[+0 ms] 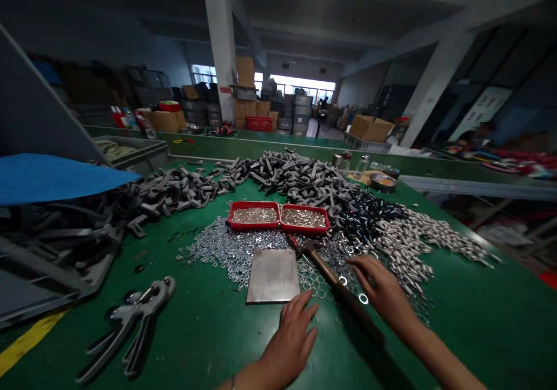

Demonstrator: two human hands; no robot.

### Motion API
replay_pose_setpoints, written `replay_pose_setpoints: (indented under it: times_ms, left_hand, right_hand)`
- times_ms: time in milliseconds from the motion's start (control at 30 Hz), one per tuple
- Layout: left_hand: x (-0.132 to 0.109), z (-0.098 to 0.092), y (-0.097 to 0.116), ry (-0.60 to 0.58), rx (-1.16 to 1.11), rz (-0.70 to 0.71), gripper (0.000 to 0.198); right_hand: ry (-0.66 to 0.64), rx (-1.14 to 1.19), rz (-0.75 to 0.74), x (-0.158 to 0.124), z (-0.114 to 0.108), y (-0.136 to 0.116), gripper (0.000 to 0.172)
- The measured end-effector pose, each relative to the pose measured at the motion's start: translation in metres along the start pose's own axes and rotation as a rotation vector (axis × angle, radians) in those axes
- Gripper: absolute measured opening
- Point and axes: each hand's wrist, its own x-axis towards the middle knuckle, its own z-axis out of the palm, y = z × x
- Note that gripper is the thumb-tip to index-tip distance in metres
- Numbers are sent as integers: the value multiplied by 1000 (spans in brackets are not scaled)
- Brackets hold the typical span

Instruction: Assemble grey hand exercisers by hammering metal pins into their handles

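Note:
My left hand (290, 339) is low in the middle, fingers stretched out and holding nothing visible. Its fingertips are just off the lower right corner of a square metal plate (273, 276). To the right, my right hand (383, 292) is over the edge of the loose parts, its thumb and fingers apart. A hammer (343, 291) lies slantwise between the two hands, head away from me. Flat washers (363, 299) are scattered around its handle. At the left lies a grey spring clamp (141, 314) with its handles toward me.
Two red trays (253, 226) of small metal parts stand behind the plate amid heaped small washers (217, 248). Grey clamp parts (300, 178) are piled farther back. Metal pins (400, 245) and black screws (369, 213) spread at right. A grey crate (47, 285) stands left.

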Motion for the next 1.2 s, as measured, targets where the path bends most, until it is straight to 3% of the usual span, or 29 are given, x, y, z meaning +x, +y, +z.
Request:
replay_pose_setpoints:
  times_ms: [100, 233, 333, 400, 467, 533, 633, 700, 800, 967, 1200]
  left_hand:
    - [-27, -38, -16, 80, -13, -16, 39]
    - [-57, -101, -51, 208, 42, -302, 28]
    - [-62, -138, -81, 256, 119, -474, 25]
    - [-55, -149, -95, 211, 159, -498, 24]
    - [-42, -151, -104, 123, 216, -481, 22]
    - [-27, -148, -107, 23, 310, -468, 20]
    - [-10, -141, -108, -114, 437, -470, 17]
    - [-6, -139, -109, -175, 467, -460, 21]
    - [-6, -139, -112, -222, 454, -430, 26]
    - [-15, -143, -118, -154, 356, -472, 22]
    - [-29, -139, -133, 115, 231, -481, 15]
  right_hand:
    - [-75, -76, 31, 40, 3, 61, 25]
    - [-194, -92, 29, 70, 8, 125, 23]
    - [-329, -75, 59, 83, 9, 148, 20]
    - [-292, -38, 171, 91, 6, 149, 19]
    - [-118, -6, 320, 97, 1, 133, 23]
    - [29, 90, 449, 96, -1, 97, 31]
    - [-21, 620, 587, 80, 17, 18, 38]
    - [-204, 961, 636, 63, 43, -35, 34]
    - [-272, 1375, 665, 36, 81, -90, 28]
    - [-267, 1694, 850, 12, 104, -118, 25]
    - [-269, 1904, 962, -1, 110, -125, 26]
